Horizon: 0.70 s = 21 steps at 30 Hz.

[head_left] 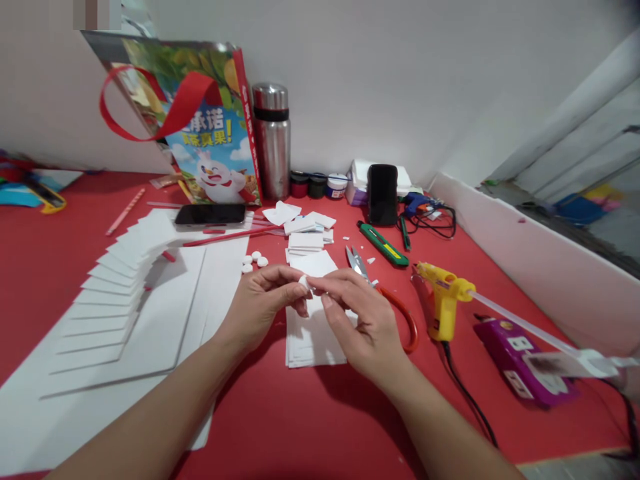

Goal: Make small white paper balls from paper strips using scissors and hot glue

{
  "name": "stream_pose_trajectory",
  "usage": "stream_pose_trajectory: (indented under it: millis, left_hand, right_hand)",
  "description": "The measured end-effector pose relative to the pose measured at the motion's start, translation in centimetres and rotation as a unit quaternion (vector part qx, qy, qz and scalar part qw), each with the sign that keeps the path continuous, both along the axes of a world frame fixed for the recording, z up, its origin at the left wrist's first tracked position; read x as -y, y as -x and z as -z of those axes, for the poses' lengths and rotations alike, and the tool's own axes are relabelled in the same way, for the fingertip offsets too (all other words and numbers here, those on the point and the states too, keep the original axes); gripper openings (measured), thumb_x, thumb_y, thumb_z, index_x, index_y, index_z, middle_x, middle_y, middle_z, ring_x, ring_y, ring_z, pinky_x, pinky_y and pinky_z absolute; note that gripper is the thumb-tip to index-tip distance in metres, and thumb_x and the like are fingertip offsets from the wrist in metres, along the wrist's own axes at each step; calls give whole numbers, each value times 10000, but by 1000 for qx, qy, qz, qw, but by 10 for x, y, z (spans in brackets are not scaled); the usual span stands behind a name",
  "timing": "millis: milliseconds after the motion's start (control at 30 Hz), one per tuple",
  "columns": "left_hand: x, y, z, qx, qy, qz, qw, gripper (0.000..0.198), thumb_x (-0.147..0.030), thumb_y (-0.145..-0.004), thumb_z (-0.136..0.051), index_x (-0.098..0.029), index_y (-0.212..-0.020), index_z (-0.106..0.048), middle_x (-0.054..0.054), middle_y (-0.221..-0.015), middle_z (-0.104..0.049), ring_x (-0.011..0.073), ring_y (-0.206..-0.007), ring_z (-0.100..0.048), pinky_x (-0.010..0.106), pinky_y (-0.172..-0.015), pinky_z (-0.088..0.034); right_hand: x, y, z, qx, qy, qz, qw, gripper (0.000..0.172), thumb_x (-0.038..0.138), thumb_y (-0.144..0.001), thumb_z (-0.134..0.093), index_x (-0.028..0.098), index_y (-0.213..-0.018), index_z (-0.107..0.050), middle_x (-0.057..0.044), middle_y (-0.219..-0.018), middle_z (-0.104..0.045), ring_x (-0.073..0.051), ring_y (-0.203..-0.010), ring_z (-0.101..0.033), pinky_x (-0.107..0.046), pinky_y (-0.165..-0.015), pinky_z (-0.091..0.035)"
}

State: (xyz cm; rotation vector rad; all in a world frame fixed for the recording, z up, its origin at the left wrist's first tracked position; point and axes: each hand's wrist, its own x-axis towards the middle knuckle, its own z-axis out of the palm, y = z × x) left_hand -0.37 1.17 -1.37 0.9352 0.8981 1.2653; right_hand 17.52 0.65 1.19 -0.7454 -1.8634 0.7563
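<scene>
My left hand pinches a small white piece of paper between thumb and fingertips. My right hand meets it from the other side, its fingers closed in a pinch at the same piece; its exact grip is partly hidden. Under both hands lies a stack of white paper sheets. Several small white round pieces sit just beyond my left hand. Orange-handled scissors lie partly behind my right hand, blades pointing away.
To the left, a fanned staircase of white cards rises from a white board. A yellow glue gun with its cord stands at right, near a purple box. A green cutter, a steel flask and a picture bag are farther back.
</scene>
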Motion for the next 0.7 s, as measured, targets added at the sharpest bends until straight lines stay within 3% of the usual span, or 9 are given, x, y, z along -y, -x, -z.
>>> stream_pose_trajectory:
  millis: [267, 467, 700]
  left_hand:
    - [3, 0, -7, -74, -24, -28, 997, 167, -234, -718, -834, -180, -845, -740, -10, -678, -703, 126, -569, -657, 236, -580, -527]
    - [5, -1, -9, -151, -89, -54, 983, 168, -236, -706, -839, -180, -836, -749, 21, -759, -706, 141, -659, -636, 242, -595, -515]
    - [7, -2, -9, -166, -91, -55, 980, 193, -231, -715, -829, -181, -883, -748, 9, -707, -687, 137, -650, -622, 239, -604, -515]
  right_hand:
    - [0, -4, -1, 25, -13, 7, 1000, 360, 63, -895, -521, 215, -1171, -695, -78, -1016, -626, -172, -898, -616, -322, -760, -516]
    - [-1, -6, -4, 34, -27, 23, 999, 375, 75, -881, -527, 264, -1141, -720, -82, -1059, -597, -167, -832, -607, -315, -690, -517]
    - [-2, -6, -3, 29, -4, 11, 1000, 369, 52, -885, -510, 248, -1117, -719, -72, -1030, -625, -177, -918, -618, -328, -782, -503]
